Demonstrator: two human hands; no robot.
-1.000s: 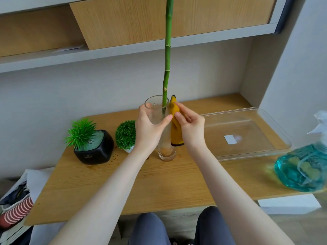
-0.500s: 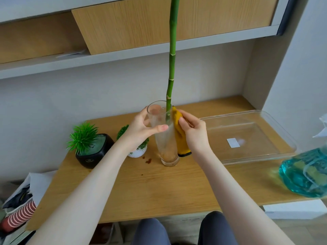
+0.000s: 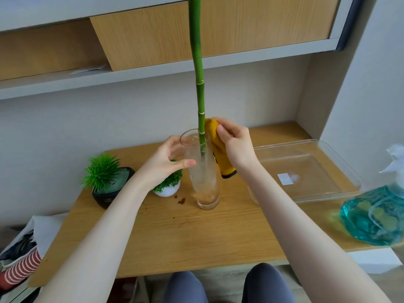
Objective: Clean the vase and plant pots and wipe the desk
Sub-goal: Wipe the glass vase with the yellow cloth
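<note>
The glass vase (image 3: 204,171) stands upright at the middle of the counter (image 3: 175,232), with a green stalk (image 3: 200,101) rising from it. The left hand (image 3: 166,162) curls around the vase from 9 o'clock, thumb on the glass. The right hand (image 3: 235,145) grips a yellow cloth (image 3: 219,147) against the rim at 3 o'clock. Two plant pots (image 3: 109,189) stand at 9 o'clock of the vase, a clear tray (image 3: 341,169) at 3 o'clock.

R hand (image 3: 235,145) slid yellow cloth (image 3: 220,149) up to vase (image 3: 202,169) rim.
</note>
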